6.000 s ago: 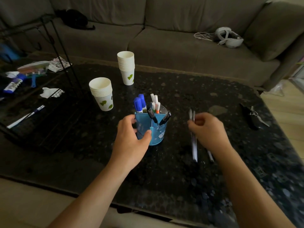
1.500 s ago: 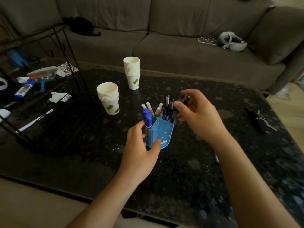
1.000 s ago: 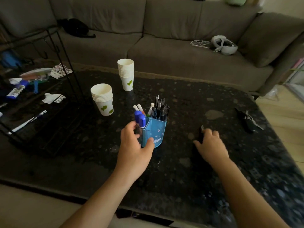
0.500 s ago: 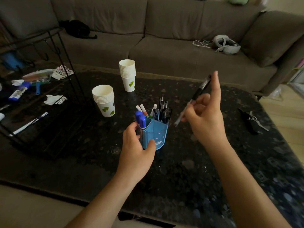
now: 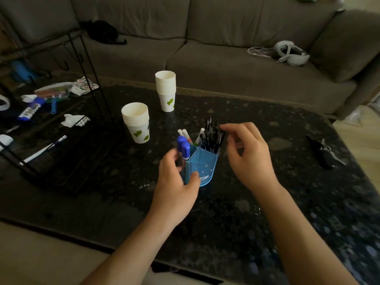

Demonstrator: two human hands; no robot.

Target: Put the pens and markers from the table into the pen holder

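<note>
Grey sofa cushions [image 5: 205, 58] fill the background behind a dark speckled stone table [image 5: 267, 202]. Near the table's middle stands the blue translucent plastic pen holder [image 5: 202, 164], split into compartments. The left hand [image 5: 176, 186] wraps the holder's near left side, thumb pressed on its front wall and fingers curled round the far side, gripping it. Just above those fingers, two blue-capped markers [image 5: 183, 148] stick up from the left compartment; behind them a few white-barrelled markers [image 5: 185, 134] lean in the rear section. The right hand [image 5: 249, 153] hovers just right of the holder, its fingers loosely curled and spread, holding nothing, with the fingertips right beside the tops of the cluster of black pens [image 5: 212, 136] standing in the right compartment; whether they touch is unclear. Beyond the left hand, two stacks of white paper cups with green hearts [image 5: 136, 122] stand well apart from the holder. Far right of the right hand lies a dark bunch of keys [image 5: 322, 151].
</note>
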